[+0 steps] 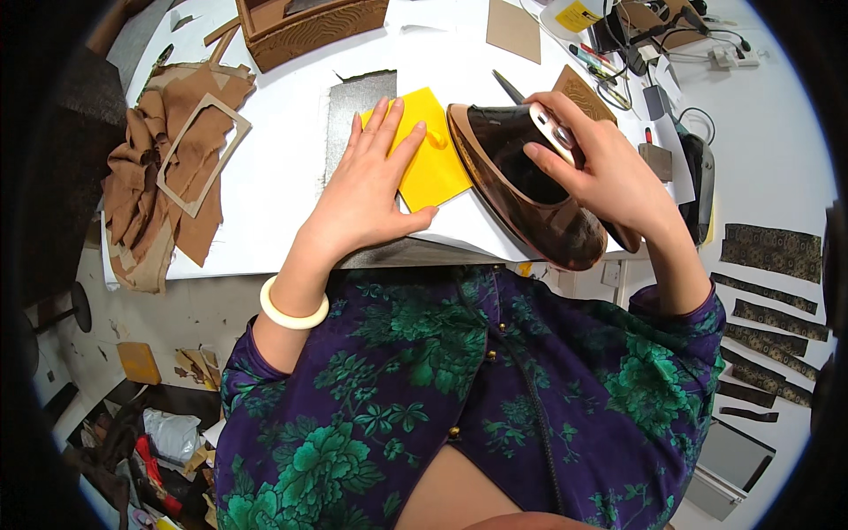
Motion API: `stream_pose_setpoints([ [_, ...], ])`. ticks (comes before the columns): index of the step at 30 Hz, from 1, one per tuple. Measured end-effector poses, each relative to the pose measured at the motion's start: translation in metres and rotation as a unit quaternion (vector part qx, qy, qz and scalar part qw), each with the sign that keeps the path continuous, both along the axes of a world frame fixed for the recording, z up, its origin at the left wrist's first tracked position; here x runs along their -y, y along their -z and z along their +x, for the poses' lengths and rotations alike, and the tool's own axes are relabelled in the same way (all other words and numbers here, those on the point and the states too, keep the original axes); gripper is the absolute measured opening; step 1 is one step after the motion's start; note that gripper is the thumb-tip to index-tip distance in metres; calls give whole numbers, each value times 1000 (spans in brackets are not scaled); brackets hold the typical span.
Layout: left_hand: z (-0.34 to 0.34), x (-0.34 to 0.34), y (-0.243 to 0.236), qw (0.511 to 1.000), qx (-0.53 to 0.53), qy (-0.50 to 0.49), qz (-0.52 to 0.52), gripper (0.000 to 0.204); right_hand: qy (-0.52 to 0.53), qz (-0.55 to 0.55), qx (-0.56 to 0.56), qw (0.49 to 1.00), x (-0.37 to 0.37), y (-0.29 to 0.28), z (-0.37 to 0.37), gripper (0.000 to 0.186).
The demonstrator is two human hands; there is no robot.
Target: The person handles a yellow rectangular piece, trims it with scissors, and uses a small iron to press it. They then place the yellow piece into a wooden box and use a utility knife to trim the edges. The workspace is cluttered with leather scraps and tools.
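Observation:
My left hand (364, 181) lies flat with fingers spread on a bright yellow square piece (435, 184), its thumb by the near edge. A small yellow loop or fold shows on the piece near its top right. I cannot tell if the piece is fabric or leather. My right hand (618, 172) wraps round the handle of a dark, glossy brown clothes iron (552, 225). The iron stands close against the right edge of the yellow piece; its underside is hidden. Under the yellow piece and my left hand, part of a dark grey sheet (362, 93) shows.
Brown leather scraps (199, 177) with a pale rectangular frame (168, 168) lie at left. Behind stands a carved wooden box (314, 35). A tan card (514, 31), pens (587, 60) and cables crowd the back right. Dark patterned strips (768, 252) lie beyond the table at right.

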State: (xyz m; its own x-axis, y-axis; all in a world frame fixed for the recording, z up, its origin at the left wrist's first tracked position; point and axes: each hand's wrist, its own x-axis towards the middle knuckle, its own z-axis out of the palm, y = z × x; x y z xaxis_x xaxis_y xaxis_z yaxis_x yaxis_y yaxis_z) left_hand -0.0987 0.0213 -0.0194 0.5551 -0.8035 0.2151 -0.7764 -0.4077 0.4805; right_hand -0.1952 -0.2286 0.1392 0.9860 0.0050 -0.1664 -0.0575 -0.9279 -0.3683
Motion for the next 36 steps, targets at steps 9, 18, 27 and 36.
stream_pose_setpoints([
  [9,-1,2,-2,1000,0,1,-16,99,-85,-75,86,990,19,20,63,52],
  [18,-3,11,-20,998,17,-54,35,115,42,-2,138,989,76,-12,63,51],
  [27,-18,22,-20,959,126,-203,152,115,273,200,416,844,285,-74,-109,34],
  [36,65,-3,-43,978,5,109,176,133,480,17,563,672,479,9,-228,46],
])
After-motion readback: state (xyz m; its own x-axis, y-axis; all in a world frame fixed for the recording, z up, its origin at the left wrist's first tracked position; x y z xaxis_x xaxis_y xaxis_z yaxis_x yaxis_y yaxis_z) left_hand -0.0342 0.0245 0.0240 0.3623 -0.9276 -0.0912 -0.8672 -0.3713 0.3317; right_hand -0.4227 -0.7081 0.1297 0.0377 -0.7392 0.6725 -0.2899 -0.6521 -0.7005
